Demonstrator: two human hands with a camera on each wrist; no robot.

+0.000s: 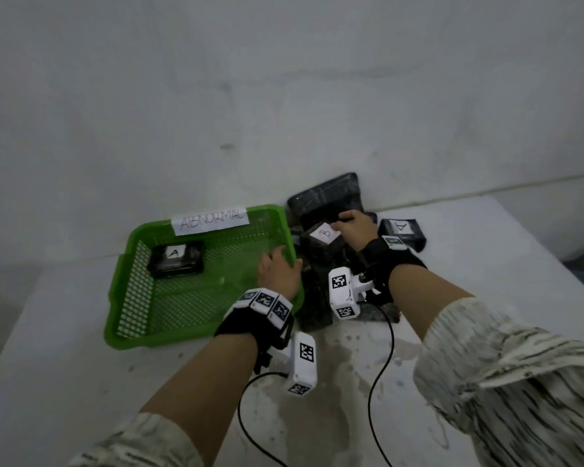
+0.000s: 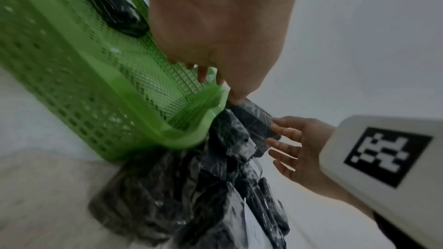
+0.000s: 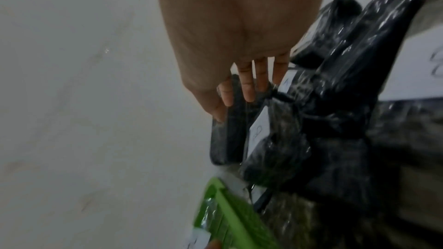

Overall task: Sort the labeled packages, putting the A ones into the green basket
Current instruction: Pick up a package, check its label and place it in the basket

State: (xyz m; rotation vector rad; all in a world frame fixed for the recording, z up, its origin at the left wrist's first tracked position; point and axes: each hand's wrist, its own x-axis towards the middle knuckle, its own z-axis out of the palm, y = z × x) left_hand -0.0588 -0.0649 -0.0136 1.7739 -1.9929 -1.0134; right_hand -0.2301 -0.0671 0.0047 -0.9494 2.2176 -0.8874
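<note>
The packages are small black blocks wrapped in glossy plastic film, each with a white paper label. Judging by the creased, shiny wrap, they are likely light and fairly firm inside but slick on the outside, so a hold across two opposite edges should serve better than a pinch on loose film or on the label.

The pile [image 1: 321, 264] sits just right of the green basket [image 1: 132, 281], touching its right rim. One A package [image 1: 177, 261] already lies in the basket at about 10 o'clock from its middle. Another A package [image 1: 402, 232] lies on the table at 3 o'clock from the pile's top, just beside the right wrist and not held.

The right hand [image 1: 354, 227] reaches over the pile's far end, fingers [image 3: 248, 84] long and slightly spread, tips resting on a dark package edge beside the B package [image 1: 324, 234]; they do not appear to close round anything. The B label sits at roughly 8 o'clock from those fingertips.

The left hand [image 1: 279, 273] rests over the basket's right rim, thumb outside against the pile, fingers inside, loosely bent; it steadies the basket more than it grips.
</note>
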